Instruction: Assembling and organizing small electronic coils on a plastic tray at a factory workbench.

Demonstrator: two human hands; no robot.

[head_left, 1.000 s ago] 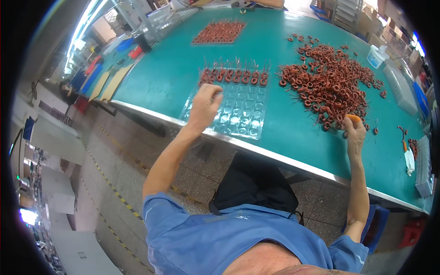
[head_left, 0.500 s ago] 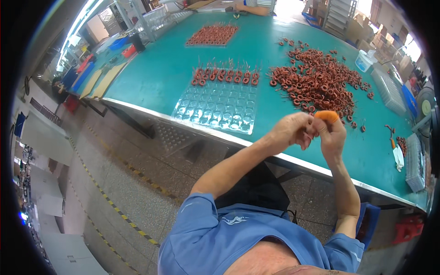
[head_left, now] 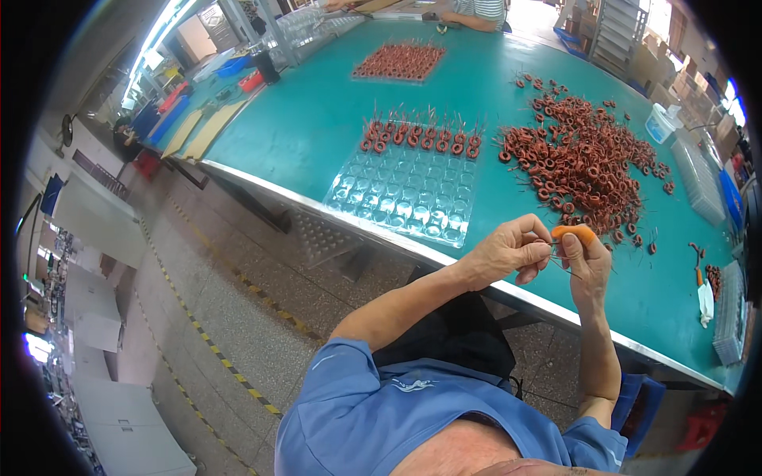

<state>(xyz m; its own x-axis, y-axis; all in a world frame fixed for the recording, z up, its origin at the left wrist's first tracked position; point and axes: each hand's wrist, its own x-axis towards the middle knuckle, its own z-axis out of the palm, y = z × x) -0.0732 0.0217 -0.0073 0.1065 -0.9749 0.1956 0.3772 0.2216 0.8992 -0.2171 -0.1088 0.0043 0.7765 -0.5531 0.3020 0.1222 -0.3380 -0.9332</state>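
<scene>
My left hand [head_left: 512, 252] and my right hand [head_left: 586, 260] meet in front of me, above the near edge of the table. Both are closed in a pinch on a small copper-coloured ring coil [head_left: 553, 247], mostly hidden by the fingers; thin wire leads stick out between and below them. An orange cover [head_left: 575, 232] sits on a right finger. Left of the hands lies a clear plastic tray [head_left: 401, 194] with round pockets; ring coils [head_left: 429, 143] fill its far rows, leads pointing up. Beyond my right hand spreads a big heap of loose ring coils [head_left: 575, 155].
A filled tray of coils [head_left: 399, 62] lies farther back on the green table [head_left: 286, 135]. At right are a white tub [head_left: 661, 123], stacked clear trays [head_left: 698, 182] and an orange-handled tool [head_left: 703, 297]. Another person's arm [head_left: 470, 20] rests at the far edge.
The whole view has shifted, with the table appearing farther right and lower. My hands are slightly farther apart, and thin wire leads now show between them.
</scene>
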